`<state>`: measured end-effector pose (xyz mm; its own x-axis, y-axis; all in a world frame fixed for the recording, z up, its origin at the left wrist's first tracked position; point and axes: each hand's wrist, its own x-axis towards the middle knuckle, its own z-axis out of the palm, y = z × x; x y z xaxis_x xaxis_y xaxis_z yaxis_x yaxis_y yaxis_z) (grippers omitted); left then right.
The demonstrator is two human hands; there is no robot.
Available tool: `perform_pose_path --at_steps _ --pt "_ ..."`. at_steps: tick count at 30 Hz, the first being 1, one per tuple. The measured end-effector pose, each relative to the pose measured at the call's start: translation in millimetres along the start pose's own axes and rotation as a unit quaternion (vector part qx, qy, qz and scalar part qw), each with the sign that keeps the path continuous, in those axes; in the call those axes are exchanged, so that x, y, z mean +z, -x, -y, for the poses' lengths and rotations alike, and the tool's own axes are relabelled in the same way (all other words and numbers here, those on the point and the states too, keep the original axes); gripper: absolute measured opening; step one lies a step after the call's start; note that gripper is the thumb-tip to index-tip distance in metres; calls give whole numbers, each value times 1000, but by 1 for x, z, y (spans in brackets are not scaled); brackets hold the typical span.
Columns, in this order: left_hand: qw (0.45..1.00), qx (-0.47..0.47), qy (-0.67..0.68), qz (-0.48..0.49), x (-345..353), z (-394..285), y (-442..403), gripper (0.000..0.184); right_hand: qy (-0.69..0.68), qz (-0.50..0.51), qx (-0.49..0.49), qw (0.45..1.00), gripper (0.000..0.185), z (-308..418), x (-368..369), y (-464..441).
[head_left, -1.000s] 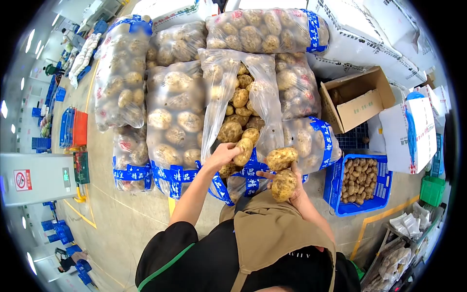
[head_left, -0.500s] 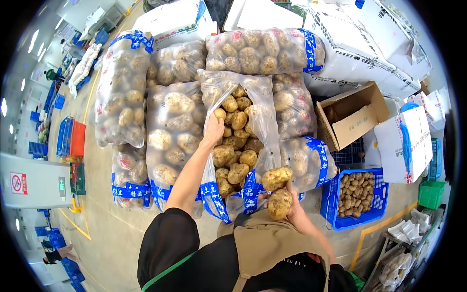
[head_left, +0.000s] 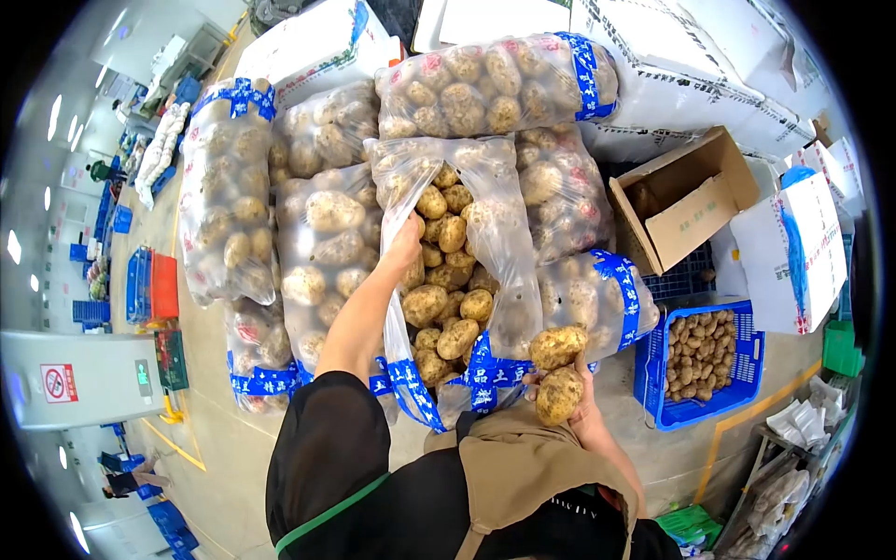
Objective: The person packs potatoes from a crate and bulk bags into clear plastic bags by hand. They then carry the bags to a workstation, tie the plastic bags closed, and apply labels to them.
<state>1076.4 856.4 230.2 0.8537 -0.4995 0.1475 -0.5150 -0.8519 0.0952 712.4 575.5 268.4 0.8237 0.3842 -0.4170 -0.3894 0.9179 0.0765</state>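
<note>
My right hand (head_left: 585,397) is closed around two large potatoes, one upper potato (head_left: 558,346) and one lower potato (head_left: 560,396), in front of the apron. An opened clear plastic bag (head_left: 509,280) lies before me, its torn top showing many loose potatoes (head_left: 425,305). At the left edge of that opening is my left hand (head_left: 407,241), its fingers curled in beside the potatoes. What those fingertips grip is hidden. Blue printed tape (head_left: 499,371) crosses the near end of the bag.
Full potato bags (head_left: 333,233) surround the opened one. On the right stand a blue crate (head_left: 653,373) of small potatoes, an open cardboard box (head_left: 686,224) and a white carton (head_left: 789,257). More white foam boxes (head_left: 672,84) are stacked behind.
The view has shifted a little. My left hand no longer shows the small potato clearly at its fingertips. My right hand still holds the same two potatoes, slightly farther right in view.
</note>
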Motion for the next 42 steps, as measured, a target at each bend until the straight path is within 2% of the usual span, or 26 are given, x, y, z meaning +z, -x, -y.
perform_pose_path --at_steps 3,6,7,10,14,15,16,18,20,22,23,24,26,28,29,30,31,32,33,34,35,36,37,38,40,42 --pt "995 13 -69 73 -20 -11 4 53 -6 5 -6 1000 82 3 7 4" --pt "990 -37 47 125 -35 -15 1 64 -16 27 -5 999 82 8 3 4" --pt "970 -116 88 196 -43 -22 -7 57 -5 18 1 1000 81 11 2 4" --pt "833 -314 354 287 -80 -31 12 50 -7 27 -20 999 80 10 19 -1" --pt "699 -361 576 220 -85 -46 63 57 -36 29 -13 999 80 7 26 -22" --pt "728 -354 527 260 -80 -42 73 61 -59 54 -14 997 80 6 33 -30" --pt "704 -356 543 288 -106 -63 76 61 -84 63 30 994 80 8 34 -36" --pt "598 -393 644 269 -87 -73 102 63 -134 80 117 981 80 10 34 -47" --pt "606 -358 648 291 -105 -101 112 71 -136 26 125 982 79 4 36 -60" --pt "691 -258 585 336 -122 -122 115 75 -76 -59 85 992 78 -5 24 -73" --pt "722 -218 549 361 -122 -123 115 73 -19 56 107 992 80 -4 21 -71" --pt "747 -177 511 386 -125 -126 111 71 -10 25 102 994 80 -7 24 -71" --pt "734 -235 458 443 -122 -114 92 65 6 -48 87 995 79 -12 30 -67" --pt "807 -194 421 367 -98 -94 77 60 -6 -36 122 992 74 -9 27 -67" --pt "904 -130 311 264 -69 -76 73 58 7 -22 129 991 73 -10 25 -71" --pt "968 -60 192 148 -40 -58 75 57 21 -7 133 991 72 -11 23 -74" --pt "987 -38 107 117 -25 -45 77 58 48 -30 112 992 69 -12 27 -73" --pt "996 -2 28 85 -16 -36 73 59 70 -58 76 993 66 -13 33 -69" --pt "986 0 9 168 -12 -28 66 66 99 -62 80 990 58 -10 39 -62" --pt "964 -27 20 265 -2 -20 58 71 14 -97 108 989 52 -10 26 -64" --pt "981 34 43 186 35 11 66 76 24 -112 48 992 52 -14 30 -57" --pt "972 -43 44 228 18 -4 58 78 86 -34 28 995 54 -9 45 -42" --pt "956 -120 39 266 -2 -20 49 80 76 17 47 996 57 -5 48 -33" --pt "954 -127 30 268 9 -10 48 86 67 34 36 997 59 -7 33 -37" --pt "951 -116 36 283 -2 -18 43 82 -5 85 47 995 59 -6 13 -35" --pt "967 -99 29 233 -19 -38 55 78 -65 47 17 997 63 -7 -1 -32"
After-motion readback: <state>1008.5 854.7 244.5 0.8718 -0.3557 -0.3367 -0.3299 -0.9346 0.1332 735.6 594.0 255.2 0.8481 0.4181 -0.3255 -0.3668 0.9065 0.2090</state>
